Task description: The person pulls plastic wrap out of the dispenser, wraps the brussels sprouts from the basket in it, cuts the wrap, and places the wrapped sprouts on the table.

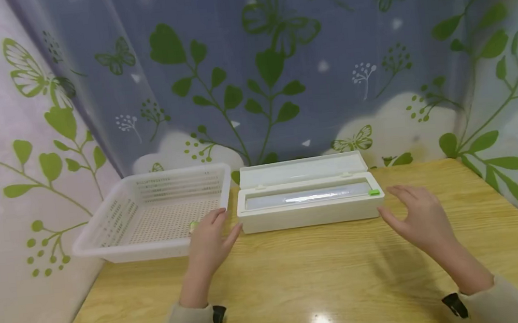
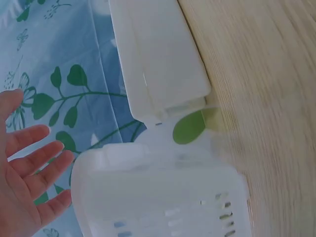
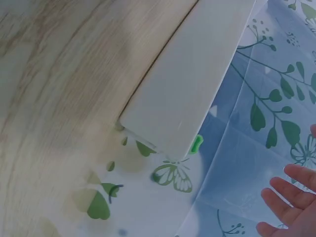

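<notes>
A long white box (image 1: pixel 311 216) stands on the table, its lid (image 1: pixel 302 170) raised at the back; a shiny strip shows inside and a small green piece (image 1: pixel 374 192) sits at its right end. My left hand (image 1: pixel 208 247) is held off the box's left end, beside the basket's near right corner, fingers spread and holding nothing. Off the right end, my right hand (image 1: pixel 421 218) hovers with relaxed fingers, also empty. The wrist views show the box (image 2: pixel 163 59) and the green piece (image 3: pixel 196 144) apart from the left hand (image 2: pixel 32 177) and right hand (image 3: pixel 291 202).
A white perforated basket (image 1: pixel 155 250) stands left of the box, with a small pale green item (image 1: pixel 193 225) inside, partly hidden by my left hand. The wooden table (image 1: pixel 298 277) reaches back to a blue curtain (image 1: pixel 225 8) with leaves and butterflies.
</notes>
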The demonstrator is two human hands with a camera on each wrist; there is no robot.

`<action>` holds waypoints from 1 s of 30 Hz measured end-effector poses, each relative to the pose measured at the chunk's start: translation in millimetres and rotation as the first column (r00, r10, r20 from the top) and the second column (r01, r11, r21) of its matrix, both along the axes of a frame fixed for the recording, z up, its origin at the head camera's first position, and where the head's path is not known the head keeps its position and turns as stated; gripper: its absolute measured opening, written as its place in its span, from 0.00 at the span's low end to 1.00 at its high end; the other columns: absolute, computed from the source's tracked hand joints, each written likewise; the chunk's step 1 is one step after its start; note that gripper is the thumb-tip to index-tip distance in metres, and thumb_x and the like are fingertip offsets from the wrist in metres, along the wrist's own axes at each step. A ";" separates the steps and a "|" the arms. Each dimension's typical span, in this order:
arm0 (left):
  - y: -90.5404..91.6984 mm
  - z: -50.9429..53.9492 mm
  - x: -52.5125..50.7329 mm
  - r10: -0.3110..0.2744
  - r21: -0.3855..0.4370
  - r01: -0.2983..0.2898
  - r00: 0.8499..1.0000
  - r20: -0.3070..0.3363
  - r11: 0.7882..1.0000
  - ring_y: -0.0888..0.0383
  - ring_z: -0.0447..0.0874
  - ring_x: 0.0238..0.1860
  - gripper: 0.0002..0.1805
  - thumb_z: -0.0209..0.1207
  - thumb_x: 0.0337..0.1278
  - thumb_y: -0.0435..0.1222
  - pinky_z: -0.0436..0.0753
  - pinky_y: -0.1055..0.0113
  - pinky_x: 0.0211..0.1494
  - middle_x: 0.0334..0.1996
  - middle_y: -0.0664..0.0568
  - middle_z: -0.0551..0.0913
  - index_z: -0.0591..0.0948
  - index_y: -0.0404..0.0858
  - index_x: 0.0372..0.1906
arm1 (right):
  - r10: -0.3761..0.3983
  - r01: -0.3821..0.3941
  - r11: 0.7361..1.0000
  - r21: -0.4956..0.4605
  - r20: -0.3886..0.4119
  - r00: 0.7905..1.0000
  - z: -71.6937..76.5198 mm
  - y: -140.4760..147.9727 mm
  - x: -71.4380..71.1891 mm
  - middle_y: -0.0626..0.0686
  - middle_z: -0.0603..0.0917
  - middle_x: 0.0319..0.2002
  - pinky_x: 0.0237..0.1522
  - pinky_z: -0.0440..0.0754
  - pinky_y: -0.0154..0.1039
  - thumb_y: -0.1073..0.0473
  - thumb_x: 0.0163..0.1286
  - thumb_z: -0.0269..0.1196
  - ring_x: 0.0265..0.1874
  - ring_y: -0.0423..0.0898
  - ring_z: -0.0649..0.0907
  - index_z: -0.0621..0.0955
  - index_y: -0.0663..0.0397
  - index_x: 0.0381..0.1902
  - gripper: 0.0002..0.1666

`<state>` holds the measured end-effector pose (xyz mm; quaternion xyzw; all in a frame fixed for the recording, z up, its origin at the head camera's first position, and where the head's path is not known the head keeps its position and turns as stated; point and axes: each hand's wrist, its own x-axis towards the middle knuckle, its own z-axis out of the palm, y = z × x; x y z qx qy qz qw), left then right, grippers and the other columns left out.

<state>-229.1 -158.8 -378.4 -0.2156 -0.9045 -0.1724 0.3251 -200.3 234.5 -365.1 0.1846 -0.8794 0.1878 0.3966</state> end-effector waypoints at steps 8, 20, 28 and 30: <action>15.7 0.7 -10.9 -0.062 0.039 0.063 0.998 -0.015 0.997 0.49 0.76 0.43 0.18 0.60 0.50 0.42 0.75 0.59 0.45 0.41 0.44 0.78 0.79 0.32 0.42 | 0.027 -0.023 0.999 -0.050 0.071 0.997 -7.3 8.7 -11.8 0.66 0.80 0.37 0.38 0.73 0.57 0.62 0.45 0.67 0.38 0.62 0.77 0.78 0.69 0.40 0.23; 37.7 -1.5 -25.4 -0.047 0.029 0.045 0.995 0.092 0.999 0.50 0.76 0.44 0.21 0.57 0.53 0.46 0.77 0.59 0.41 0.43 0.45 0.77 0.77 0.33 0.44 | 0.142 -0.130 0.988 -0.077 0.182 0.973 -20.1 14.5 -37.7 0.65 0.78 0.41 0.40 0.73 0.56 0.60 0.51 0.67 0.41 0.60 0.76 0.76 0.68 0.45 0.24; 46.8 -9.8 -39.7 -0.159 0.182 0.116 0.958 0.241 0.976 0.49 0.70 0.53 0.23 0.56 0.55 0.45 0.69 0.58 0.54 0.50 0.43 0.74 0.74 0.31 0.49 | 0.170 -0.154 0.985 -0.076 0.309 0.936 -21.2 17.7 -55.5 0.66 0.77 0.44 0.41 0.72 0.57 0.56 0.54 0.66 0.43 0.62 0.75 0.76 0.67 0.47 0.26; 47.7 -11.4 -42.4 -0.185 0.208 0.131 0.947 0.264 0.969 0.49 0.69 0.53 0.24 0.57 0.54 0.44 0.68 0.59 0.55 0.50 0.43 0.74 0.73 0.30 0.50 | 0.178 -0.162 0.984 -0.075 0.336 0.925 -19.9 17.7 -58.0 0.66 0.77 0.44 0.42 0.71 0.57 0.56 0.54 0.65 0.44 0.63 0.75 0.75 0.67 0.47 0.26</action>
